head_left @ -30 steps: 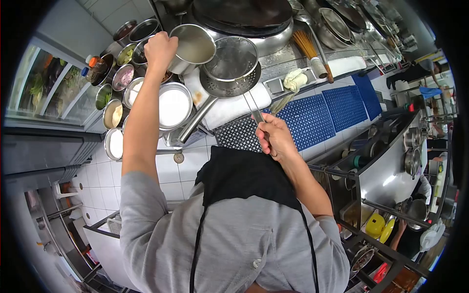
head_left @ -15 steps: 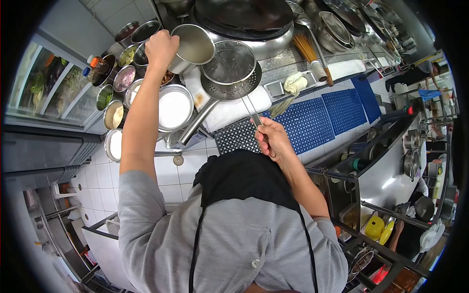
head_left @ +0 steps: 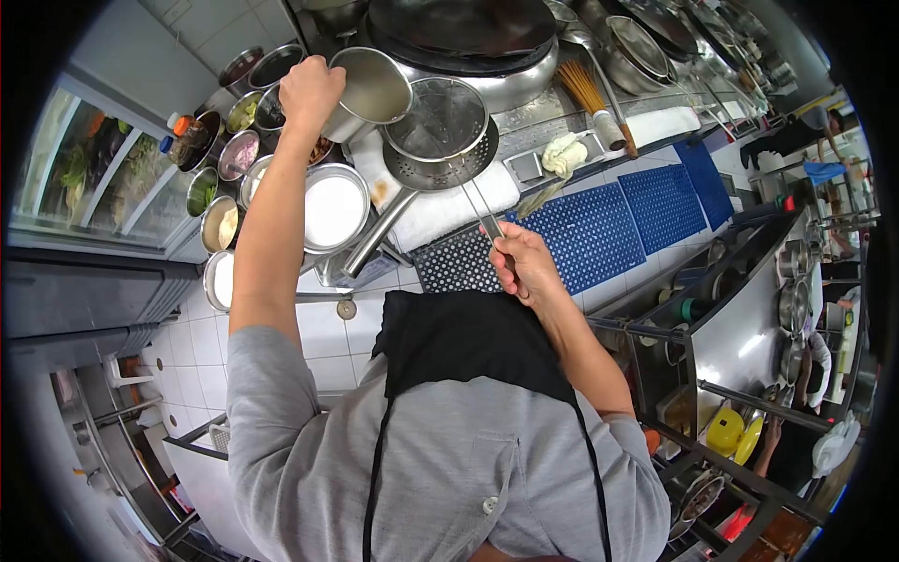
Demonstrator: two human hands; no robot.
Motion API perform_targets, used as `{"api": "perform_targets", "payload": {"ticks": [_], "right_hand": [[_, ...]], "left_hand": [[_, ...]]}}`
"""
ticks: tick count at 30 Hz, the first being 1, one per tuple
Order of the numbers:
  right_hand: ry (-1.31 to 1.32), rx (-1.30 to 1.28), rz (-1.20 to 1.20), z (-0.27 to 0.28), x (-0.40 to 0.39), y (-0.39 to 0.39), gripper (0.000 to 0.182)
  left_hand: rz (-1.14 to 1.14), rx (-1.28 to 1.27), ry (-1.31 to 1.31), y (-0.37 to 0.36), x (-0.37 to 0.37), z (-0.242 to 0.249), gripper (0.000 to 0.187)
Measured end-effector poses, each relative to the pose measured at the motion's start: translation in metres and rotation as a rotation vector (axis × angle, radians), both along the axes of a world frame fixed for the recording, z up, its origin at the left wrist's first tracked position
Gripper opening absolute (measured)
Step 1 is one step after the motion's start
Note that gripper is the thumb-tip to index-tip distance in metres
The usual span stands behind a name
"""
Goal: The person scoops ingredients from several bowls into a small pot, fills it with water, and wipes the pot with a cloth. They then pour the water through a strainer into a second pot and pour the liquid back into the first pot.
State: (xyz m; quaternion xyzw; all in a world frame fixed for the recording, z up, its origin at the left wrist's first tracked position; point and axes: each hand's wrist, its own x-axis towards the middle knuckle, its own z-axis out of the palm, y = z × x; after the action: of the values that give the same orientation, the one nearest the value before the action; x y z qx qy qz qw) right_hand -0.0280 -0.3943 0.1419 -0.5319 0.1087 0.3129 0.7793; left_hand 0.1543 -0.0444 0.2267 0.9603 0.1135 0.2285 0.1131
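Observation:
My left hand (head_left: 313, 92) is closed in a fist at the side of a tilted steel pot (head_left: 367, 89), gripping it where the handle is hidden. Cloudy pale liquid shows inside the pot. With my right hand (head_left: 522, 262) I hold the handle of a fine-mesh strainer (head_left: 436, 117), fingers wrapped round it. The strainer's bowl sits over a perforated ladle (head_left: 412, 180), whose thick metal handle slants toward me. The pot's mouth is beside the strainer's left rim. Below the pot stands a round container of white contents (head_left: 337, 208).
A large wok (head_left: 459, 28) occupies the back. Small bowls of ingredients, including one with chopped pink pieces (head_left: 240, 153), crowd the left. A bamboo brush (head_left: 582, 89), a white towel (head_left: 454, 214) and a pale cloth (head_left: 564, 155) lie along the counter. Other people work at the far right.
The camera view has shifted slightly. Both hands keep their grips, and the pot and strainer stay almost where they were.

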Motion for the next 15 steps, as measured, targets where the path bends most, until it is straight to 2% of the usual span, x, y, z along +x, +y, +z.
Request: {"api": "perform_targets", "payload": {"ticks": [15], "right_hand": [[0.021, 0.047, -0.009, -0.0032, 0.0002, -0.0012, 0.021]], "left_hand": [[-0.012, 0.072, -0.011, -0.0046, 0.0069, 0.0029, 0.032]]}}
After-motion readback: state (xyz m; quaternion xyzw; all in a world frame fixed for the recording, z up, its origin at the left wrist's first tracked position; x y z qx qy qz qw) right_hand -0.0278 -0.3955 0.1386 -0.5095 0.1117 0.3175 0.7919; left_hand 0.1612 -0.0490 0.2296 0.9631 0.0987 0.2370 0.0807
